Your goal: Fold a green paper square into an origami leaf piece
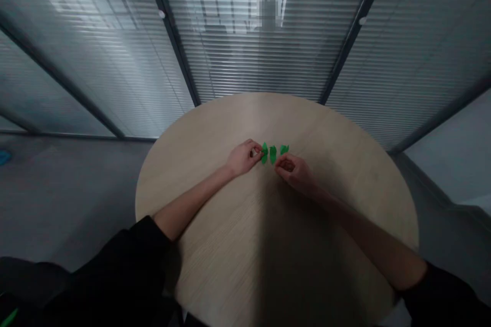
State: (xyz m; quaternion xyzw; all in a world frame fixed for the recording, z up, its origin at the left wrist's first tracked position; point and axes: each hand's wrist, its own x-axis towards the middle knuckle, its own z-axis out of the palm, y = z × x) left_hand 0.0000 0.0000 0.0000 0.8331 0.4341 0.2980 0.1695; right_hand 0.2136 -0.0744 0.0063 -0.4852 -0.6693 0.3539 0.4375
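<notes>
Three small pieces of green folded paper stand close together on the round wooden table point(184, 163), near its middle. The left piece point(264, 153) sits against the fingertips of my left hand point(243, 158), which pinches its edge. A middle piece point(273, 155) stands just beside it, and a right piece point(284, 149) lies a little farther off. My right hand point(292, 171) is curled just below these two pieces, with nothing visible in its fingers. Its fingertips are very close to the paper, but I cannot tell whether they touch it.
The pale wood table has a curved edge all round, with grey floor beyond it. Behind it stand glass partitions with slatted blinds point(245, 51). A blurred person point(268, 25) shows behind the glass. A small blue object point(3, 157) lies on the far left floor.
</notes>
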